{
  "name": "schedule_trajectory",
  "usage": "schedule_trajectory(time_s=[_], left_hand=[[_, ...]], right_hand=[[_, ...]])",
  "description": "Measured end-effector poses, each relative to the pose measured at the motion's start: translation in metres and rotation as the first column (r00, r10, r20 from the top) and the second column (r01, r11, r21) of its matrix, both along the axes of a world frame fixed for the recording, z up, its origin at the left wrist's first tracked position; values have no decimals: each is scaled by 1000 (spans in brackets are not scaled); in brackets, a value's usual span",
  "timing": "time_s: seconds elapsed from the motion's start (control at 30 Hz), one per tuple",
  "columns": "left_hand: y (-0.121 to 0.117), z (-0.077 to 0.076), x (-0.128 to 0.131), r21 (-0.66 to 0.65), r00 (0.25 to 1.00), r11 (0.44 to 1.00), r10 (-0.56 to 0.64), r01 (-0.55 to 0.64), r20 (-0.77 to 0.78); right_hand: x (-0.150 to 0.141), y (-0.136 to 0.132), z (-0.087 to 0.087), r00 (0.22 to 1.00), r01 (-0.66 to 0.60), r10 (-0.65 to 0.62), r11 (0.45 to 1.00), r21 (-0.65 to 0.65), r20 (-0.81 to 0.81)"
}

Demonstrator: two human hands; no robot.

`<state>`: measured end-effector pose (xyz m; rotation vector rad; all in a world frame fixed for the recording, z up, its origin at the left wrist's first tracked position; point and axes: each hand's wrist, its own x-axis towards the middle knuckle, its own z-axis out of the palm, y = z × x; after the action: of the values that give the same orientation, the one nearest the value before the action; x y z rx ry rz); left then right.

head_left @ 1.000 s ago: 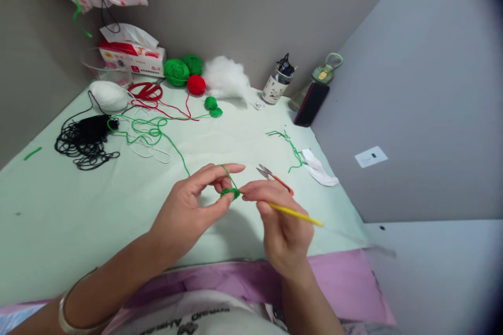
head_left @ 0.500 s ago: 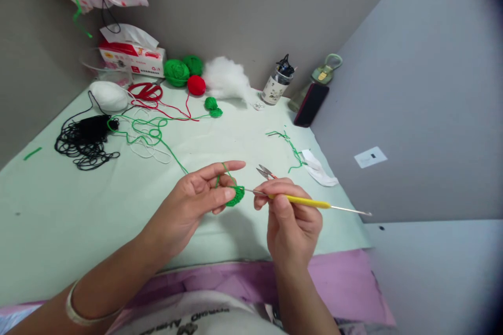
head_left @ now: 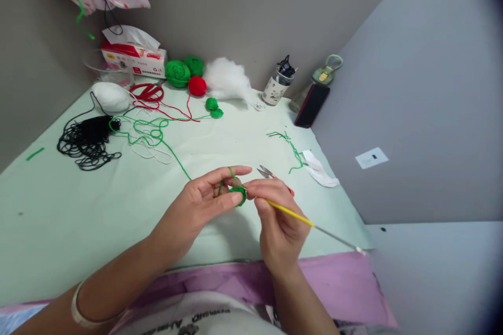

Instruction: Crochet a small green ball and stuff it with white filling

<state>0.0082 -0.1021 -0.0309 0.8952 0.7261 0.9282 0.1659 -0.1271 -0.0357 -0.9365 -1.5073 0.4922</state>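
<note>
1. The step in hand, I judge, is a stitch at the edge of the green crochet piece (head_left: pixel 242 200), worked with the yellow-handled hook (head_left: pixel 291 213); fingers mostly hide the hook's working tip, so whether it has caught yarn I cannot tell.
2. The next move seems to call for a steady pinch, even tension on the green strand (head_left: pixel 178 157) and a small turn of the hook, so that a loop draws through unsplit.
3. The left hand (head_left: pixel 196 199) is left of the orange-handled snips (head_left: pixel 268 172); its thumb pinches the piece against the fingers beneath; its index finger stretches out with yarn across it.
4. The right hand (head_left: pixel 281 225) is on the near side of the snips, partly covering them; thumb and fingers pinch the hook close together; its other steel end points to the near right of the snips.
5. The piece is held up, near and left of the snips; it looks small, bright green, closely stitched and round-edged; the thumb covers much of it, so its full shape stays unclear.
</note>
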Motion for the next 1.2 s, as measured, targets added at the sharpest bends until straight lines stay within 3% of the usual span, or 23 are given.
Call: schedule_trajectory(time_s=[0.1,0.17,0.3,0.53,0.63,0.8,1.0,1.2], left_hand=[[1,3,1,-50,997,999,6,-2,75],[2,4,-1,-90,995,996,-14,23,102],[6,4,-6,-147,984,982,-97,119,152],[8,-1,-11,-135,976,976,-146,168,160],[5,-2,-5,-105,988,987,-111,123,105],[0,-3,0,-40,996,997,-66,68,55],[2,1,-9,-81,998,995,-62,61,-14],[1,1,-7,-24,999,999,-39,39,0]], right_hand=[[0,-3,-2,1000,-4,4,1000,6,2],[0,-1,-3,989,-71,63,996,-50,-137],[3,8,-2,888,-235,142,957,-168,-437],[13,12,2,810,-337,100,886,-319,-578],[8,10,-1,826,-326,134,906,-270,-548],[-2,7,-8,947,-147,95,977,-152,-308],[1,8,-8,895,-214,112,957,-195,-432],[-1,9,-7,891,-207,69,942,-265,-450]])
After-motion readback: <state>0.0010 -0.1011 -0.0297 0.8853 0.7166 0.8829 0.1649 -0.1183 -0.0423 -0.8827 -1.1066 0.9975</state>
